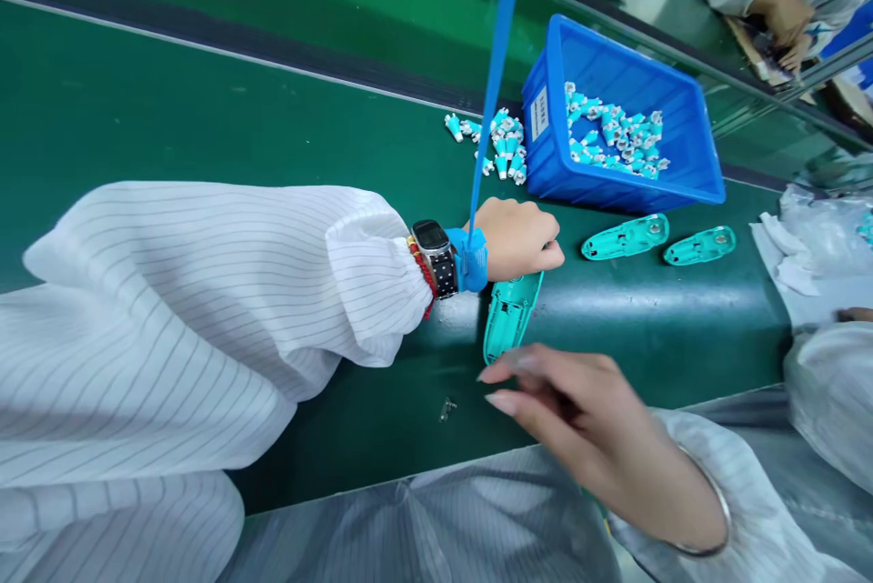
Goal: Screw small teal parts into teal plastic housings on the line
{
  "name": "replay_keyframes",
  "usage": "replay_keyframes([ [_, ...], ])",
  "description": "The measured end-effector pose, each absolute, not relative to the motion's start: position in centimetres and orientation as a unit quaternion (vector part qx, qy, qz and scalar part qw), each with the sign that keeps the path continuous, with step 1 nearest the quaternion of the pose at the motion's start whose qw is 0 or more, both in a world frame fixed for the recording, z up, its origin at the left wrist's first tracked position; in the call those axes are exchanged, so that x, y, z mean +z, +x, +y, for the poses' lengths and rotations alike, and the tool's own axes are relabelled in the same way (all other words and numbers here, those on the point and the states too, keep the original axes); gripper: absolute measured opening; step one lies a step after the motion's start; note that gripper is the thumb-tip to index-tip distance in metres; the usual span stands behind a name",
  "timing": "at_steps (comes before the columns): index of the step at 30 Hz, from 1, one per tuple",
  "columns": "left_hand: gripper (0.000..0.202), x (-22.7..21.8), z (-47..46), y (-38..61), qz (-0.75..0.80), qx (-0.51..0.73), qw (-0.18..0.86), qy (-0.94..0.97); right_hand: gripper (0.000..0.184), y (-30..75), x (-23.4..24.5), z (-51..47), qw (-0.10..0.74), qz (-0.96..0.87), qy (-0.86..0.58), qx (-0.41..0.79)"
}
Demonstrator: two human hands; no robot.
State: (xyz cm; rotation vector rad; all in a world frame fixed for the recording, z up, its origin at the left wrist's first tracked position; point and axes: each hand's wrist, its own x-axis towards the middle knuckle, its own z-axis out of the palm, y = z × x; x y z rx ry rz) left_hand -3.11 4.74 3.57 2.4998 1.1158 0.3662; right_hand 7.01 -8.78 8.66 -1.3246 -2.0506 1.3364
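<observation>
My left hand (522, 240) is closed over the upper end of a teal plastic housing half (508, 319); the curled fingers hide that end. The hollow inside of this half faces up, showing ribs and slots. Close to its lower end is my right hand (579, 419), thumb and forefinger a little apart, with nothing visible between them. Small metal clips or springs (447, 409) lie on the table left of the right fingertips. A blue strap with a cord (470, 257) circles my left wrist beside a watch.
Two more teal housing halves (626, 237) lie to the right. Behind them stands a blue bin (620, 187) of small teal-and-white parts, with a loose pile (505, 146) beside it. The cord rises across the view. A co-worker's hand (784, 19) shows at upper right; plastic bags lie far right.
</observation>
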Motion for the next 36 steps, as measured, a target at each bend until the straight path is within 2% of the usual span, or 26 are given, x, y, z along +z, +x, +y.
replay_keyframes([
  [3,0.03,3.6,4.7,-3.1,0.398,0.128,0.191,0.888,0.019,5.9,7.0,-9.5,0.046,-0.756,-0.497,0.423],
  [6,0.031,3.6,4.8,-3.1,0.398,0.121,0.194,0.888,0.018,4.7,5.4,-10.2,0.015,-0.779,-0.516,0.356],
  [10,0.032,3.2,4.9,-3.0,0.401,0.119,0.189,0.888,0.005,4.5,4.3,-10.7,0.026,-0.797,-0.507,0.326],
  [16,0.033,2.8,4.9,-2.9,0.392,0.137,0.184,0.891,0.007,4.8,4.6,-10.7,0.037,-0.768,-0.518,0.376],
  [19,0.033,3.0,4.9,-3.0,0.394,0.13,0.185,0.891,0.016,4.1,4.8,-10.5,0.035,-0.763,-0.525,0.375],
  [24,0.033,3.3,4.6,-3.0,0.397,0.126,0.175,0.892,0.003,3.3,4.4,-10.2,0.031,-0.779,-0.523,0.344],
  [27,0.034,3.1,4.2,-2.8,0.39,0.134,0.143,0.9,0.009,3.4,4.2,-10.1,0.033,-0.778,-0.525,0.343],
  [31,0.032,2.8,3.9,-2.6,0.371,0.133,0.095,0.914,0.012,3.8,4.5,-9.9,0.049,-0.755,-0.527,0.387],
  [36,0.031,3.0,3.8,-2.6,0.37,0.116,0.082,0.918,0.009,5.3,5.3,-10.0,0.125,-0.681,-0.539,0.478],
])
